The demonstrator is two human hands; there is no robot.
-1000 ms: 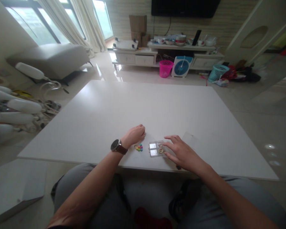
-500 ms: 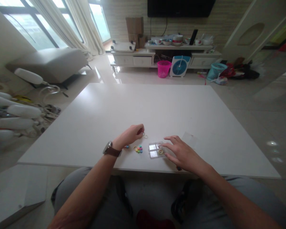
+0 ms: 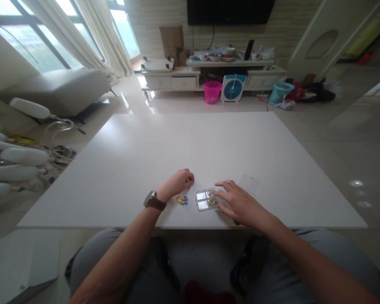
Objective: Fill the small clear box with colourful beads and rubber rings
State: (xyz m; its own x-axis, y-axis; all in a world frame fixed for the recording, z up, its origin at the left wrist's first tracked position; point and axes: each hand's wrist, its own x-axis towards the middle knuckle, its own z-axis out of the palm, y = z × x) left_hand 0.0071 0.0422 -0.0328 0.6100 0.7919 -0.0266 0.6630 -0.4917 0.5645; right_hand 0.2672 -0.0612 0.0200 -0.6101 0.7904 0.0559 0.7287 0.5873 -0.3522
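On the white table [image 3: 190, 143] lies a small clear compartment box [image 3: 203, 200], with ring-shaped items [image 3: 212, 202] in its right compartments. My right hand [image 3: 236, 202] rests at the box's right side, fingers spread. Left of the box, my left hand [image 3: 181, 181] has its fingers pressed together at the tabletop; what they hold is too small to make out. A colourful beaded ring [image 3: 183, 199] lies between my left wrist and the box. A dark watch [image 3: 155, 200] is on my left wrist.
A clear flat lid [image 3: 248, 184] lies beyond my right hand. A small dark item is mostly hidden under that hand. Past the table stand a pink basket [image 3: 212, 92], a blue fan [image 3: 233, 88] and a low cabinet [image 3: 185, 82].
My left hand has moved slightly right and covers the spot where small rings showed. The head view has shifted a little. My right hand stays beside the box.
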